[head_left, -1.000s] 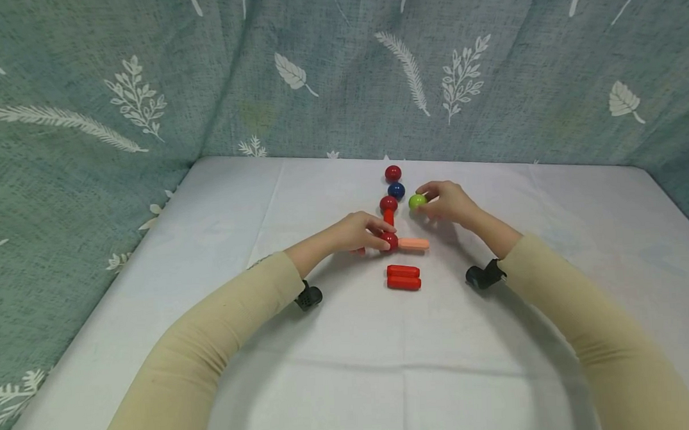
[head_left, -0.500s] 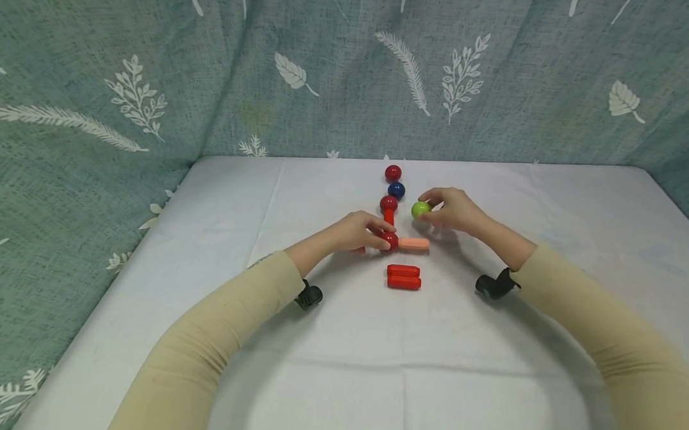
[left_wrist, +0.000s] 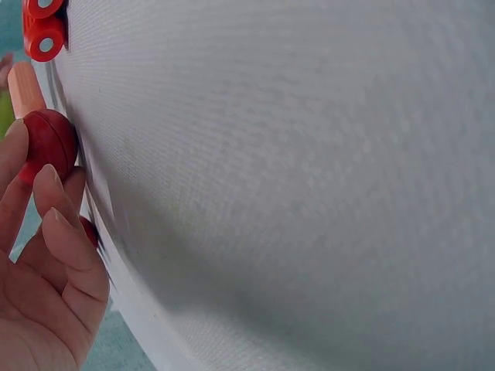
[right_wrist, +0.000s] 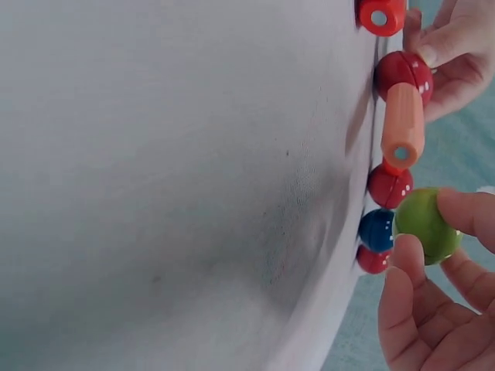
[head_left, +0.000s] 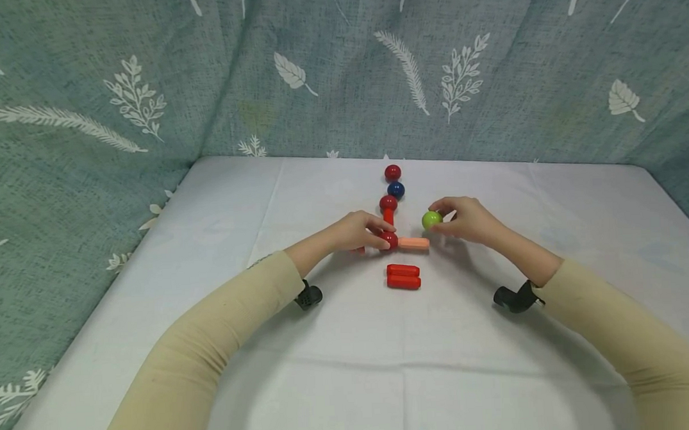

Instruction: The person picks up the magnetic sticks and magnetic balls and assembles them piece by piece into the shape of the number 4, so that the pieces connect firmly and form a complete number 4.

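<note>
My left hand (head_left: 357, 232) grips a red ball (head_left: 389, 240) between thumb and fingers. From that ball a peach-coloured rod (head_left: 414, 243) points right, and a red rod (head_left: 388, 218) runs back to a second red ball (head_left: 388, 203). Part of another reddish piece (head_left: 360, 250) peeks out under the left hand, mostly hidden. A green ball (right_wrist: 427, 226) is pinched in the fingertips of my right hand (head_left: 466, 220), apart from the peach rod's end. That rod's end face (right_wrist: 401, 153) shows a small metallic disc in the right wrist view.
Behind the joined pieces lie a blue ball (head_left: 396, 190) and another red ball (head_left: 393, 172). Two red rods (head_left: 403, 276) lie side by side nearer the front. A white cloth (head_left: 352, 381) covers the table, and a patterned curtain (head_left: 338, 68) hangs behind it.
My right hand has moved nearer and to the right with the green ball, from beside the blue ball to just behind the peach rod's end. The left hand has stayed in place.
</note>
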Tool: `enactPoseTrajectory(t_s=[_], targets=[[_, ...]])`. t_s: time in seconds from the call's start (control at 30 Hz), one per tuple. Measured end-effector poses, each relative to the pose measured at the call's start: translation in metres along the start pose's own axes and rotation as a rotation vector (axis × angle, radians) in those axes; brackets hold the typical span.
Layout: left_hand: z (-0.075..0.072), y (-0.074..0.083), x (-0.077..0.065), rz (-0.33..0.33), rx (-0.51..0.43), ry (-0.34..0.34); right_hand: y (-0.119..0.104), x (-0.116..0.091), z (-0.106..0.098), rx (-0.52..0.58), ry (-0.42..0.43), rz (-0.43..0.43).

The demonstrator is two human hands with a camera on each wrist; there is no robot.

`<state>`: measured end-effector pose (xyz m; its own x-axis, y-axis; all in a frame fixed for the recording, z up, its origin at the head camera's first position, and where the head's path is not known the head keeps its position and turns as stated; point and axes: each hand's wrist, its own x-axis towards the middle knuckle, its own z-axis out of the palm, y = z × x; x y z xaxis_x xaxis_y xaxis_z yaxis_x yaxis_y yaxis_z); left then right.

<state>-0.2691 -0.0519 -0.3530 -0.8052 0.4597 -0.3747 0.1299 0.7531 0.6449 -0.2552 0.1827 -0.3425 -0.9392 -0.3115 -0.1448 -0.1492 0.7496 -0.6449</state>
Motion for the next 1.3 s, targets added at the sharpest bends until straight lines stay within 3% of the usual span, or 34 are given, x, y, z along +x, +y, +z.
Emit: enactPoseTrajectory(t_s=[0.5,1.3], targets=[[0.0,0.0,0.0,0.003,-0.021,-0.004,0.006,-0.027,-0.001,-0.025,-0.021,-0.009],[-0.001,0.001,-0.001,0.011,-0.016,-0.001,0.01,-0.032,0.006,-0.023,-0.112,0.024]])
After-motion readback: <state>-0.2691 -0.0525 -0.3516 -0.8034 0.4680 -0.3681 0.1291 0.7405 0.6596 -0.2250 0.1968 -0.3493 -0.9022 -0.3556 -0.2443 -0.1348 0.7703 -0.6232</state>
